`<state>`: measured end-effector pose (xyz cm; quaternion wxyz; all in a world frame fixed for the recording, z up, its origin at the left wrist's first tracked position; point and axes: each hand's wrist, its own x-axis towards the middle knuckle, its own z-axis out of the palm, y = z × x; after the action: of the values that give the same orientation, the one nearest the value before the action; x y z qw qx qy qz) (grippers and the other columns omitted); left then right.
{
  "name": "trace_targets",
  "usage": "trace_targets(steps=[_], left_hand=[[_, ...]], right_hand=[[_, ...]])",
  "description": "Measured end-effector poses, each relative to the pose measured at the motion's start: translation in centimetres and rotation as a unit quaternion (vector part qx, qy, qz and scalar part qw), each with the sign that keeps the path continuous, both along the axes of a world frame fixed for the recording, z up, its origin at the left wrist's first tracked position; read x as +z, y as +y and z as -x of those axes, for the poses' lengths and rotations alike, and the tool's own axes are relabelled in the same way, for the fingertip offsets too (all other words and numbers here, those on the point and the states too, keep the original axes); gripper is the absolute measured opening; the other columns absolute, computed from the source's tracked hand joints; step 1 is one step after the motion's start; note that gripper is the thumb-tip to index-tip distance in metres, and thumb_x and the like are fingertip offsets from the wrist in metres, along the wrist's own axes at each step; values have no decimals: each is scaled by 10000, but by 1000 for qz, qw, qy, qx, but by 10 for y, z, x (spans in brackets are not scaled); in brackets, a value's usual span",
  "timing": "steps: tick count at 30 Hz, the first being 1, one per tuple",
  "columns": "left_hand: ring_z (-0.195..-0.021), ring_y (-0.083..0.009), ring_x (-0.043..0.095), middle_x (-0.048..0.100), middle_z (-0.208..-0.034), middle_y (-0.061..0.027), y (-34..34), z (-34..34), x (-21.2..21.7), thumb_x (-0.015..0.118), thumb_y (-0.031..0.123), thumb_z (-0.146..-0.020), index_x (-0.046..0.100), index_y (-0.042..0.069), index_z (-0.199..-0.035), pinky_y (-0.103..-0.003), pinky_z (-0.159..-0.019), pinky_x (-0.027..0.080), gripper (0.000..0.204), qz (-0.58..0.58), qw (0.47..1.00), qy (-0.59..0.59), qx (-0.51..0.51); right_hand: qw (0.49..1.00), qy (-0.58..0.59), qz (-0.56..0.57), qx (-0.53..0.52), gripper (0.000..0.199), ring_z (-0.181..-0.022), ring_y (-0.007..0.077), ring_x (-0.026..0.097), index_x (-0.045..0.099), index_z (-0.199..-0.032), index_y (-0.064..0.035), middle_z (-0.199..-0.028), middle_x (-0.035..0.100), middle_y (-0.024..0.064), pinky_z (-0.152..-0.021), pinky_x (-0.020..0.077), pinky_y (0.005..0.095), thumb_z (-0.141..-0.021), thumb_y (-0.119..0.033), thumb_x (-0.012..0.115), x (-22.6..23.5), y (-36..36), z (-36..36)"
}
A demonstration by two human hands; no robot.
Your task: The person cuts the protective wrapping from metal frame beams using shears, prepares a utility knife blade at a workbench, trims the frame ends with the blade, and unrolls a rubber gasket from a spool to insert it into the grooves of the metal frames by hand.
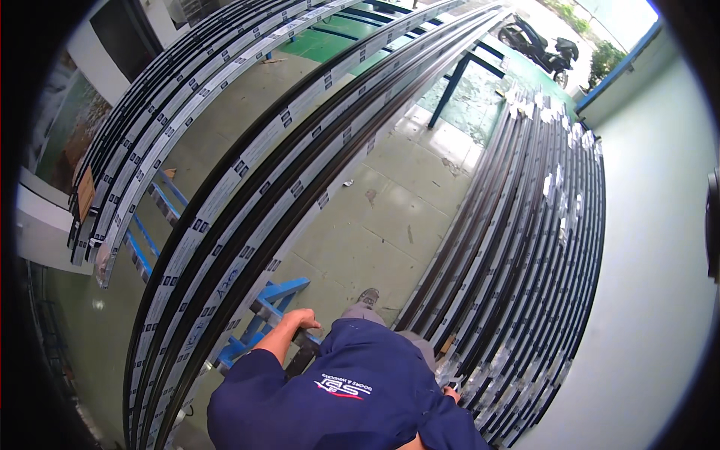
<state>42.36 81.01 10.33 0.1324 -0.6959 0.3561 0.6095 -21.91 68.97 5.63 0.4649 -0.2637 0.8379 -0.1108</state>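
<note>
My left hand (pixel 304 319) is out ahead of my navy sleeve, its fingers curled in. What lies inside them, if anything, is hidden. Close by is a blue trestle (pixel 283 291) bearing long dark profiles (pixel 247 247) with pale printed protective film. My right hand (pixel 451 394) shows only in part past the side of my shirt, at the near end of a stack of long film-wrapped profiles (pixel 517 262) on the floor. My shirt hides most of it, so its grip is unclear.
Another bundle of profiles (pixel 172 112) rests on blue supports at the far left. A pale wall (pixel 645 247) runs along the right. Scraps (pixel 370 196) dot the tiled floor (pixel 352 232). Beyond the bright opening a dark motorbike (pixel 536 46) is parked. My shoe (pixel 368 296) is between the rows.
</note>
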Motion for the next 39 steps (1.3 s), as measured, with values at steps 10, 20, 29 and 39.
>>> trace_targets(steps=[10, 20, 29, 39], left_hand=[[-1108, -375, 615, 666, -1163, -206, -258, -56, 21, 609, 408, -854, 657, 25, -1168, -462, -940, 489, 497, 255, 932, -102, 237], [-800, -351, 660, 686, -821, -154, -580, -65, 79, 569, 162, -736, 683, 82, -803, -490, -698, 502, 155, 501, 777, -152, 348], [-691, -346, 647, 649, -699, -138, -705, -106, 127, 556, 256, -902, 610, 21, -762, -449, -632, 491, 279, 600, 591, -163, 514], [-982, -338, 604, 613, -1021, -124, -887, -264, 176, 623, 62, -750, 629, 61, -944, -434, -817, 506, 194, 663, 539, -339, 394]], right_hand=[[998, -48, -35, 32, 156, -528, 212, 570, 598, -756, 35, -645, 589, 102, -526, 483, 370, -773, -120, 613, 14, -299, -91], [892, -121, 21, 435, 164, -550, 209, 578, 611, -769, 38, -660, 601, 110, -539, 480, 375, -764, -126, 608, 10, -759, -403], [741, -160, 27, 652, 176, -569, 207, 584, 622, -781, 40, -673, 612, 116, -550, 478, 378, -757, -132, 603, 34, -927, -674], [859, -79, -36, 505, 192, -591, 204, 592, 635, -795, 43, -688, 624, 124, -563, 475, 383, -748, -139, 598, 12, -1066, -497]])
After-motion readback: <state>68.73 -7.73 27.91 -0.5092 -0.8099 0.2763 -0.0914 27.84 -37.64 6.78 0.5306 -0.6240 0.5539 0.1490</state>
